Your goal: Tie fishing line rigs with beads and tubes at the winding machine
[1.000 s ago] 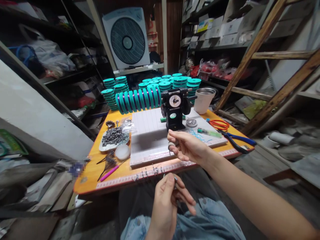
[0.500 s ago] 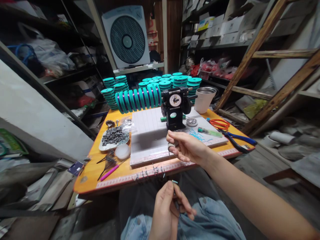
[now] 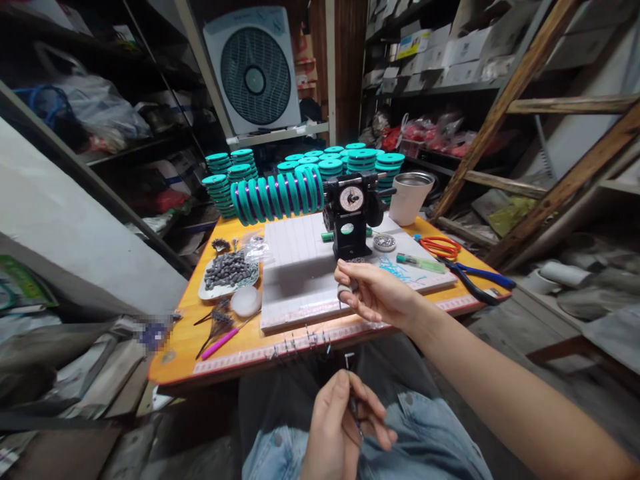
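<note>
My left hand (image 3: 336, 421) is low over my lap, thumb and forefinger pinching a thin dark piece whose small pale bent tip (image 3: 349, 359) pokes up above them. Its other fingers curl loosely. My right hand (image 3: 373, 292) hovers over the near edge of the white board (image 3: 295, 303), thumb and forefinger pressed together; whatever lies in that pinch is too fine to see. A greyish band (image 3: 345, 289) wraps one right finger. Beyond stands a black winder (image 3: 351, 217) with a dial, its shaft carrying a row of teal spools (image 3: 277, 197) wound with purple.
On the wooden table (image 3: 173, 363) are a tray of grey sinkers (image 3: 227, 270), a round white lid (image 3: 245, 302), a magenta-handled tool (image 3: 220, 343), blue-handled pliers (image 3: 475, 277), an orange cord coil (image 3: 440, 248) and a white cup (image 3: 410, 198). Small metal pieces (image 3: 307, 340) line the front edge.
My left hand has shifted slightly down, and the pale tip above it stands out more. My right hand stays nearly in place, fingertips still pinched.
</note>
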